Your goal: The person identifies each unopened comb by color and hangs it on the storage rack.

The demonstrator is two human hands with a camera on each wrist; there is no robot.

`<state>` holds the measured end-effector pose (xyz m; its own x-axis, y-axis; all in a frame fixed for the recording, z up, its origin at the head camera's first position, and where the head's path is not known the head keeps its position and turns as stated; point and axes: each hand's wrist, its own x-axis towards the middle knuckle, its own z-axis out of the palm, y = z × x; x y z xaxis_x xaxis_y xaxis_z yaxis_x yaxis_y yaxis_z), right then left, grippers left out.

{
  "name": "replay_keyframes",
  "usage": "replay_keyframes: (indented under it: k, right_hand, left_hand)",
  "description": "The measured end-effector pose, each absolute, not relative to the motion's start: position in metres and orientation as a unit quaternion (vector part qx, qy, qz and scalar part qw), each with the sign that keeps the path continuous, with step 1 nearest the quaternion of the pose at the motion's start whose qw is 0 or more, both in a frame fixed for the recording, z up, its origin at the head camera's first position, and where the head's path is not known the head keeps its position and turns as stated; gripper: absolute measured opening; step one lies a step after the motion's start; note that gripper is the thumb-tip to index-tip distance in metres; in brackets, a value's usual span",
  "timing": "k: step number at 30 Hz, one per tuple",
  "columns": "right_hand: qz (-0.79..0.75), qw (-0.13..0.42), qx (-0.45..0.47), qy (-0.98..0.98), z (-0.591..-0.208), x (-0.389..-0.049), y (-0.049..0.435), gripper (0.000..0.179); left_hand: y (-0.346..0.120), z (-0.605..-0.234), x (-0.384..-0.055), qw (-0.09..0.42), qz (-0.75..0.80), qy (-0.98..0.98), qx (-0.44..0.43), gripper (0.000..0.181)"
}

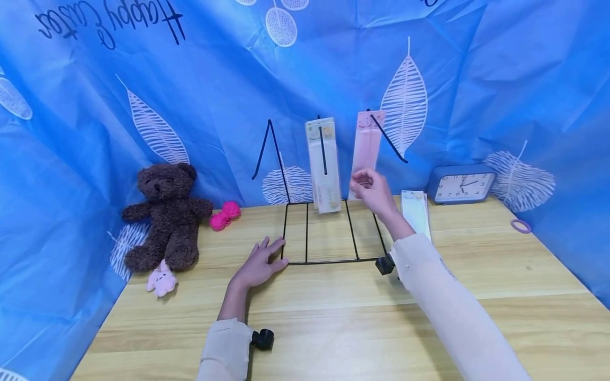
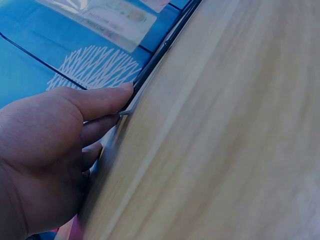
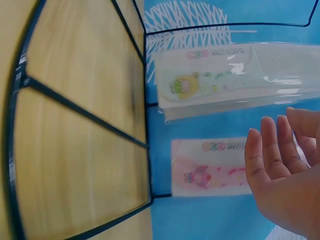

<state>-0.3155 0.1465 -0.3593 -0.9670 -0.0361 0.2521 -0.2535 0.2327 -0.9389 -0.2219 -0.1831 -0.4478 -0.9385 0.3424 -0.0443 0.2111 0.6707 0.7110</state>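
Observation:
A black wire rack with hooks (image 1: 332, 261) stands against the blue backdrop. From its middle hook hang white comb packets (image 1: 328, 182), and a pink comb packet (image 1: 367, 138) hangs from the right one. My right hand (image 1: 374, 193) is at the lower part of the pink packet, fingers loosely bent with nothing seen between them. In the right wrist view its fingers (image 3: 272, 155) overlap the pink packet's end. With thumb and fingers apart, my left hand (image 1: 258, 267) touches the front left corner of the rack. The rack's left hook (image 1: 270, 148) holds nothing.
More comb packets (image 1: 415, 211) lie beneath my right forearm. Beyond them are a blue clock (image 1: 461, 183) and a purple ring (image 1: 521, 226). A brown teddy bear (image 1: 167, 217), a small pink plush toy (image 1: 162, 279) and a pink bow-shaped thing (image 1: 225, 215) sit at the left.

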Motion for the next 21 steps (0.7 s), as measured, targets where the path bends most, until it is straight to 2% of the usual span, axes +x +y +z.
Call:
replay_keyframes:
  k: [9, 17, 21]
  right_hand:
    - [0.605, 0.101, 0.081, -0.786, -0.376, -0.309, 0.166, 0.027]
    - [0.595, 0.064, 0.045, -0.800, -0.387, -0.302, 0.191, 0.039]
    - [0.594, 0.067, 0.037, -0.800, -0.392, -0.300, 0.205, 0.043]
  left_hand:
    - [-0.183, -0.447, -0.221, 0.087, 0.376, 0.910, 0.154, 0.061]
    - [-0.182, -0.447, -0.222, 0.089, 0.377, 0.910, 0.149, 0.061]
    - [-0.182, -0.447, -0.221, 0.093, 0.380, 0.909, 0.142, 0.061]
